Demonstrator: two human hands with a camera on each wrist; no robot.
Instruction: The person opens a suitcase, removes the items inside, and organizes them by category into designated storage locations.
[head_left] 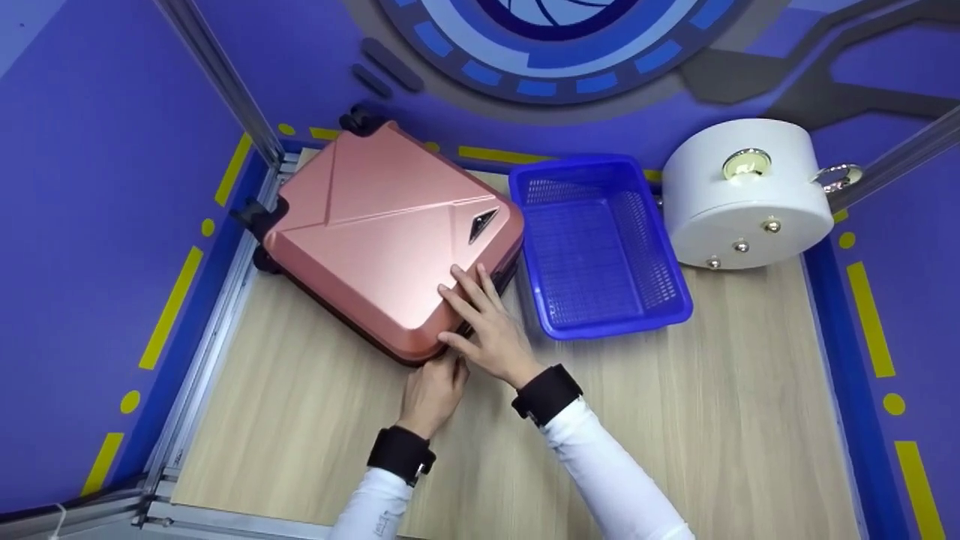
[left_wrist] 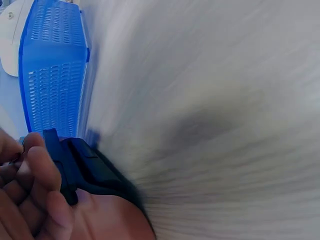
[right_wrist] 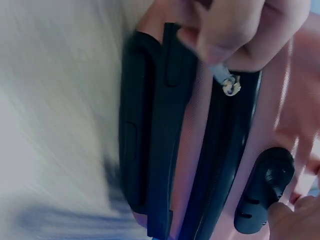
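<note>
A pink hard-shell suitcase (head_left: 390,247) lies flat, its wheels toward the back left corner. At its near corner, my left hand (head_left: 433,391) pinches a metal zipper pull (right_wrist: 230,86) between thumb and finger, as the right wrist view shows. The black zipper band (right_wrist: 217,150) runs along the side, between the black side handle (right_wrist: 162,130) and a black combination lock (right_wrist: 265,190). My right hand (head_left: 491,330) rests on the suitcase's near right edge with fingers spread over the shell. Its thumb (right_wrist: 290,220) is right beside the lock.
A blue plastic basket (head_left: 611,330) stands just right of the suitcase. Farther right, a white pot-shaped case (head_left: 739,195) with metal handles lies on its side by the back wall. Blue-purple panels (head_left: 112,187) enclose the wood-grain surface (head_left: 735,420).
</note>
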